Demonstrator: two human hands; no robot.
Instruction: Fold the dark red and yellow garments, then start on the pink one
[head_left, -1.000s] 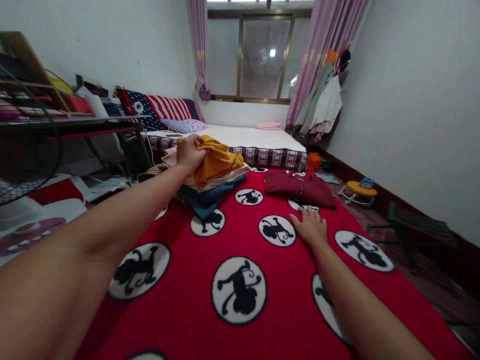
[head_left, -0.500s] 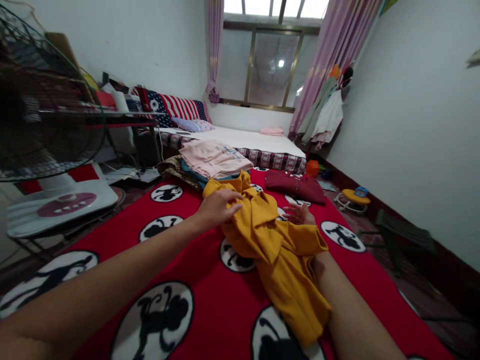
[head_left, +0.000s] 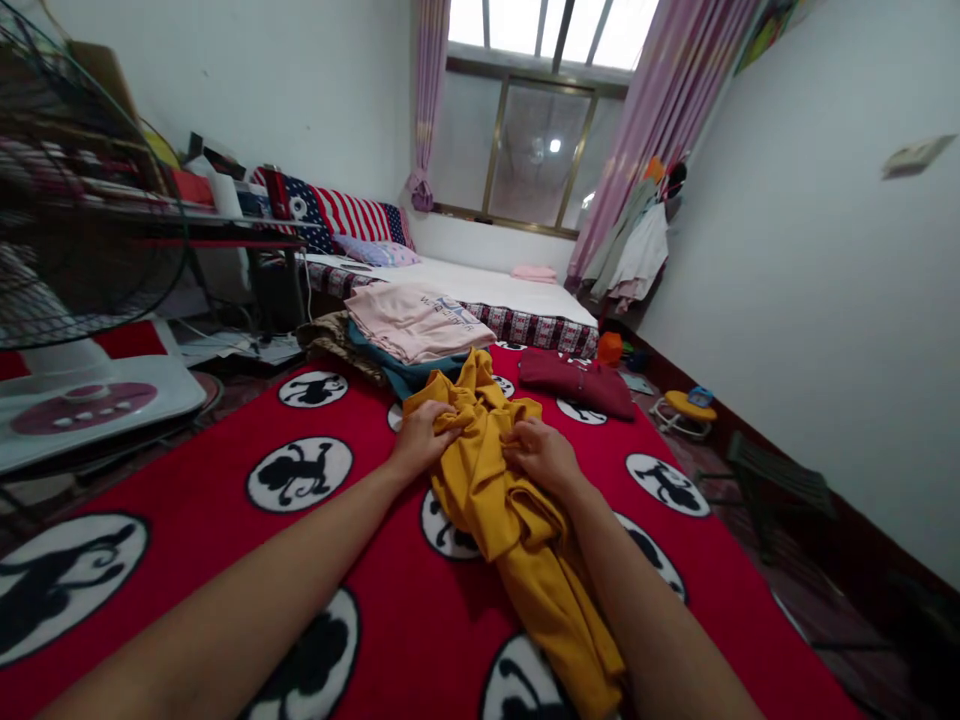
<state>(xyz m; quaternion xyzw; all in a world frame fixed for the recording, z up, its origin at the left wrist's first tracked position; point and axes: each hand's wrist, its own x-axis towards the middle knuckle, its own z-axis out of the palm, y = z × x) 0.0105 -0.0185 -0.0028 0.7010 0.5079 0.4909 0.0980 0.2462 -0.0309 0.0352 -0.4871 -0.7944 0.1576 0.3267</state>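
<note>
Garment, mustard-yellow cloth, crumpled (head_left: 487,500); long axis slanting rightward toward the near edge of the red monkey-print blanket (head_left: 405,620). Left hand (head_left: 421,440), right hand (head_left: 546,455): fingers curled closed, gripping its far end.

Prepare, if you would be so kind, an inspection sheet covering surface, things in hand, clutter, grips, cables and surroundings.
Surface: red cover with round animal prints.
Things in hand: yellow garment, bunched, not folded flat.
Clutter: pink garment folded atop teal cloth; maroon garment folded, lying apart; desk crowded.
Grips: left-hand grip and right-hand grip both on the yellow garment, fingers bent.
Cables: white cable hanging beside the desk.
Surroundings: fan left, bed and window beyond, yellow-topped stool right.
</note>
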